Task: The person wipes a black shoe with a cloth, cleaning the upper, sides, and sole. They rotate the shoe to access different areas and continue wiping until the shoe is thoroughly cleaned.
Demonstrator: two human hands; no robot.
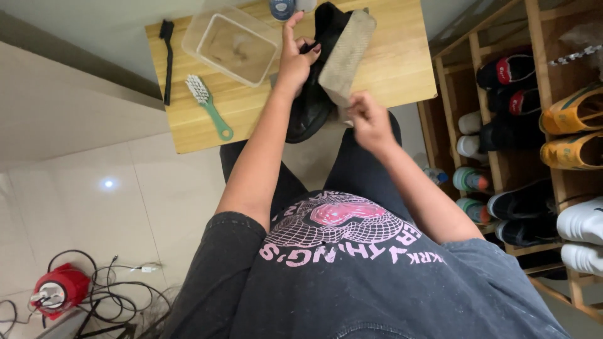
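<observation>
My left hand [294, 59] grips black shoe [314, 94] upper; right hand [367, 119] pinches heel end, sole up, prob. over wooden table [389, 69].

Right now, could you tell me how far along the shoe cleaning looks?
Set out: a clear tub, a green brush and a black brush lie unused on the wooden table. In hand: the left hand holds a black shoe sole-up, and the right hand pinches something at its heel end, too small to identify. Left: I cannot tell whether any scrubbing has been done.
</observation>
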